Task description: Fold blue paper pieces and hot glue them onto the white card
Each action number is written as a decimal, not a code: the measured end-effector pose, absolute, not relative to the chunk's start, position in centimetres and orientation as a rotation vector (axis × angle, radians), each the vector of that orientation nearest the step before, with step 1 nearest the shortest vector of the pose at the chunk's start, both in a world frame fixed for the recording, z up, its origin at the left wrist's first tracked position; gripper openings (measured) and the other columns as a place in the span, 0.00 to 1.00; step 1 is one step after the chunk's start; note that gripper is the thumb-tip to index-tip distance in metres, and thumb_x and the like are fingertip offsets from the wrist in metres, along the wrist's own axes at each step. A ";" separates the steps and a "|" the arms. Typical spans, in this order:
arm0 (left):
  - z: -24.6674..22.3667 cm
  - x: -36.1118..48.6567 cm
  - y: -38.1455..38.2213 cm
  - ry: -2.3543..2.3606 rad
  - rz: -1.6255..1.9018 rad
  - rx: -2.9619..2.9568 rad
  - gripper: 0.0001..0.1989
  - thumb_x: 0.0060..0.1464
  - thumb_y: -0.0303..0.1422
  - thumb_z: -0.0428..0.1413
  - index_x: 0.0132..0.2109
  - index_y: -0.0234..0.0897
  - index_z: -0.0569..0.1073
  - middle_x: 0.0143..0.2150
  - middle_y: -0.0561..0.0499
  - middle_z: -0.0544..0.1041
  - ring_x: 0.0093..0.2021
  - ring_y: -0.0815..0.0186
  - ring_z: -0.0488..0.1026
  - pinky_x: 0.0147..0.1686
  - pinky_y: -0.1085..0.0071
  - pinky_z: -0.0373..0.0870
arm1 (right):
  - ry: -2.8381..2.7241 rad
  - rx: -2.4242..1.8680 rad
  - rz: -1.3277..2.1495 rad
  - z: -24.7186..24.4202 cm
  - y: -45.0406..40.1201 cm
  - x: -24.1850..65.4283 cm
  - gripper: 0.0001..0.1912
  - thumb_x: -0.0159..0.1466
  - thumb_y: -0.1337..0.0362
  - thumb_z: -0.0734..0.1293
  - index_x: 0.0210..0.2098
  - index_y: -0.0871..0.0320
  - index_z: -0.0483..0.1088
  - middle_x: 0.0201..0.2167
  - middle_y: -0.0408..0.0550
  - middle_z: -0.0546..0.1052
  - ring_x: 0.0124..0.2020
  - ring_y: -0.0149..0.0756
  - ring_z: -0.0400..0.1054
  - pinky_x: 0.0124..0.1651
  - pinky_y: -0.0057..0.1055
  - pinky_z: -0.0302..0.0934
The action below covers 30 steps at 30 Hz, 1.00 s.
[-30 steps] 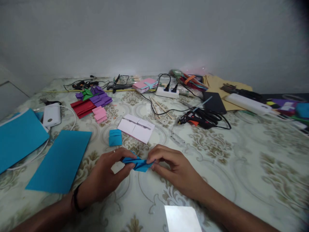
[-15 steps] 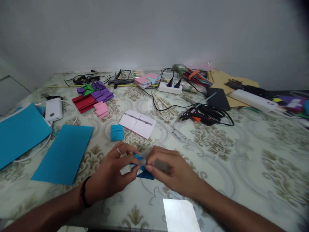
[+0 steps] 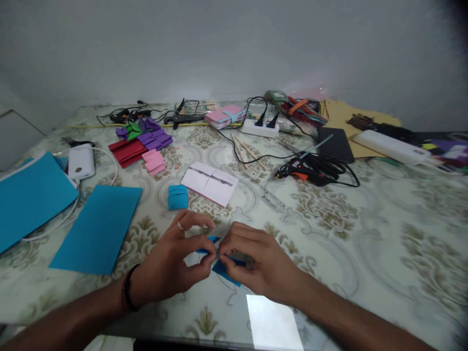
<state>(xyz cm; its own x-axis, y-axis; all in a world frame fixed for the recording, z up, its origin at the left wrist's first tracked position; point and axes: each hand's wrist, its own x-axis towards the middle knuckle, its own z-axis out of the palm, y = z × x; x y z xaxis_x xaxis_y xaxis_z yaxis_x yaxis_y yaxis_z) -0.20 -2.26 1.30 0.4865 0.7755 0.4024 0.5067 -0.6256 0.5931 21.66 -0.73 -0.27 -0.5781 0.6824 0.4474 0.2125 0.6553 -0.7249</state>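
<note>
Between my two hands is a small piece of blue paper (image 3: 227, 273), partly hidden by my fingers. My left hand (image 3: 183, 258), with a ring and a dark wristband, pinches it from the left with thumb and index finger. From the right, my right hand (image 3: 256, 256) pinches the same paper close to the left fingertips. A small folded blue paper square (image 3: 178, 197) lies just beyond my left hand. Behind my hands rests a folded white paper (image 3: 209, 183). A larger blue sheet (image 3: 98, 229) lies to the left.
At right lies a glue gun (image 3: 302, 168) with its coiled cable. A white power strip (image 3: 260, 128) stands at the back. Folded purple paper (image 3: 155, 139), red paper (image 3: 126, 153) and pink paper (image 3: 153, 162) lie back left. A white power bank (image 3: 81, 162) sits beside blue sheets (image 3: 32, 200).
My fingertips have come closer together on the blue paper, and its lower part has shifted slightly right and toward me. The view has moved a little.
</note>
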 end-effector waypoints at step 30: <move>1.3 -0.9 -1.4 1.051 0.885 2.371 0.08 0.59 0.25 0.62 0.44 0.41 0.78 0.54 0.47 0.71 0.56 0.61 0.71 0.58 0.63 0.68 | -2.073 -0.857 0.986 0.0 0.0 22.2 0.07 0.57 0.76 0.67 0.29 0.57 0.70 0.27 0.40 0.72 0.29 0.29 0.67 0.34 0.24 0.60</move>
